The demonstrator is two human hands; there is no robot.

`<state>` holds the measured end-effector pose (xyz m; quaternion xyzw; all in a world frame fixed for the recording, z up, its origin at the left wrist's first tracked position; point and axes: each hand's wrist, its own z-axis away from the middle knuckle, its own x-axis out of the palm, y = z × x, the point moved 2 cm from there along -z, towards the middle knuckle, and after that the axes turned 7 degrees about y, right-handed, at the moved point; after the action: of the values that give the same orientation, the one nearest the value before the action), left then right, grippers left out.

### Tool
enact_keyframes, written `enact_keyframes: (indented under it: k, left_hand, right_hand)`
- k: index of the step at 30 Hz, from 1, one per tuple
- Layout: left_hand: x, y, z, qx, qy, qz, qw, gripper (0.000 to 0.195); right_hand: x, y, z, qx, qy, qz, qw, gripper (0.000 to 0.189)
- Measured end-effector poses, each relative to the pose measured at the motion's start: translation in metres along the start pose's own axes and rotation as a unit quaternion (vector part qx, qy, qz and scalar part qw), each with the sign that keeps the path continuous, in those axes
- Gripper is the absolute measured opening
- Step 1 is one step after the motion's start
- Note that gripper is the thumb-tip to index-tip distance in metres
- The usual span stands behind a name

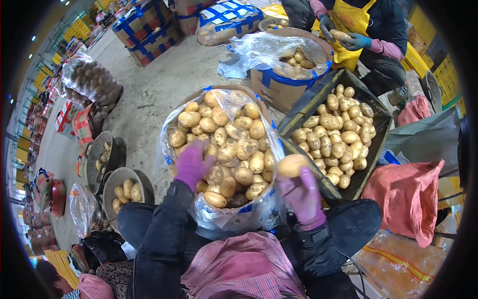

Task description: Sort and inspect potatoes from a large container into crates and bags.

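Observation:
Between my knees stands a round cardboard box lined with clear plastic (pixel 274 140), full of potatoes (pixel 227 151). My left hand (pixel 192 162), in a purple glove, is slightly blurred over the box's left side, fingers spread, with no potato seen in it. My right hand (pixel 304 198), gloved in purple too, holds a large potato (pixel 293 165) at the box's right edge. Right of that hand, a dark angular bin (pixel 379 149) holds many smaller potatoes (pixel 341 138).
Grey tubs (pixel 143 187) with potatoes are at my left. Ahead is another plastic-lined box (pixel 272 89); behind it a person in a yellow apron (pixel 341 22) holds a potato. A red sack (pixel 403 198) lies at my right. Filled plastic sacks (pixel 91 80) stand at the far left.

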<state>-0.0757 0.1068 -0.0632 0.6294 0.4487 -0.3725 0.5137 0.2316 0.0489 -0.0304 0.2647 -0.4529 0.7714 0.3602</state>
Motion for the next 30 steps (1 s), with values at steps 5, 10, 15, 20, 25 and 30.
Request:
enact_keyframes:
  k: [5,10,15,20,25,30]
  left_hand:
    - [0.003,-0.050,-0.028,-0.066,-0.188,-0.168,0.965,0.070]
    - [0.005,-0.035,-0.038,-0.033,-0.177,-0.304,0.936,0.062]
    - [-0.008,-0.034,-0.029,-0.105,-0.186,-0.008,0.977,0.068]
    - [-0.033,0.013,0.005,-0.141,-0.181,0.402,0.887,0.064]
    - [-0.048,0.071,0.044,-0.206,-0.249,0.761,0.563,0.061]
    - [-0.049,0.100,0.051,-0.179,-0.422,0.694,0.555,0.058]
  right_hand:
    - [-0.013,-0.038,-0.005,-0.097,0.102,-0.182,0.973,0.042]
    - [-0.004,-0.026,-0.008,-0.073,0.029,-0.066,0.995,0.045]
    - [0.005,-0.009,-0.003,-0.054,0.047,0.004,0.997,0.045]
    - [0.024,0.010,0.005,-0.065,-0.075,0.195,0.976,0.055]
    - [0.033,0.021,0.013,-0.137,-0.211,0.315,0.915,0.082]
    - [0.050,0.020,0.028,-0.134,-0.299,0.277,0.903,0.088]
